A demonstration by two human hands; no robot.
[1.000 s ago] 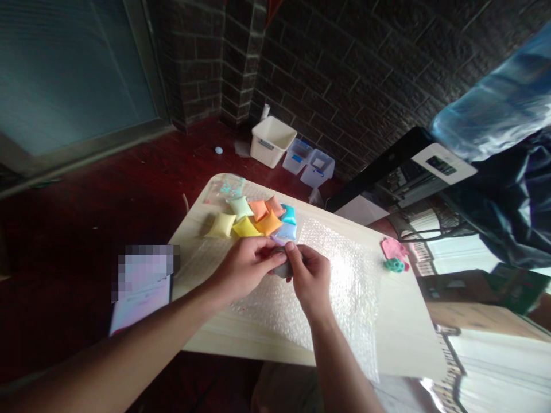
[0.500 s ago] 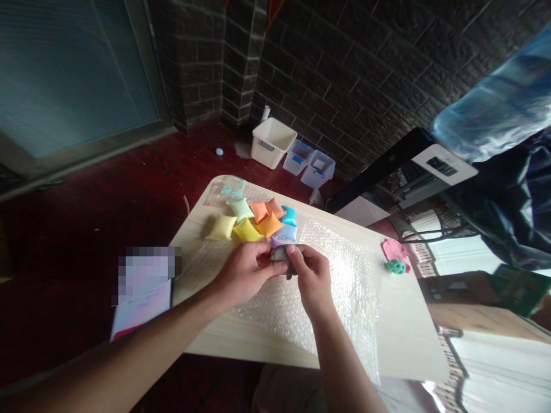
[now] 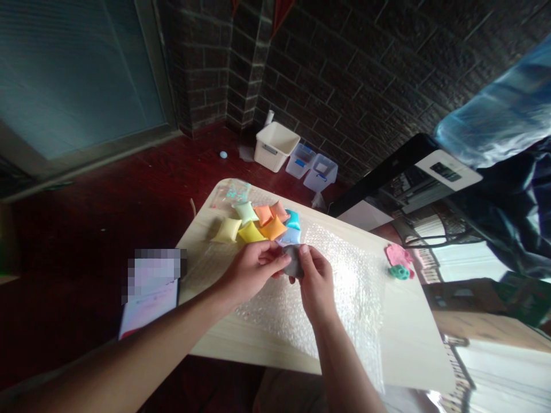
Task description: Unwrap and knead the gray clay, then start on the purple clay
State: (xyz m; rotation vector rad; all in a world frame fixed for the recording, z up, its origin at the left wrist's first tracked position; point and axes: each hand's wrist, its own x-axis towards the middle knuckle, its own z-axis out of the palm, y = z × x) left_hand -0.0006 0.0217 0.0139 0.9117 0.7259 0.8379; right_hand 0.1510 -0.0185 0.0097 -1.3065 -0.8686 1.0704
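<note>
My left hand [image 3: 252,274] and my right hand [image 3: 316,281] meet above a sheet of bubble wrap [image 3: 344,287] on a pale wooden table [image 3: 413,338]. Both pinch a small grey packet [image 3: 294,261] between thumbs and fingertips. Just beyond the hands lies a cluster of several small puffy packets [image 3: 258,223] in yellow, orange, pale green and blue. A clear plastic bag [image 3: 236,189] rests at the table's far corner.
A pink and green clay shape [image 3: 399,263] sits near the table's right edge. A booklet [image 3: 148,307] lies to the left of the table. A white basket [image 3: 275,146] and two clear bins [image 3: 316,169] stand by the brick wall. A black stand [image 3: 387,172] rises on the right.
The grey packet has been turned between my fingers and now stands more upright. Both hands stay together over the bubble wrap. The view has shifted slightly.
</note>
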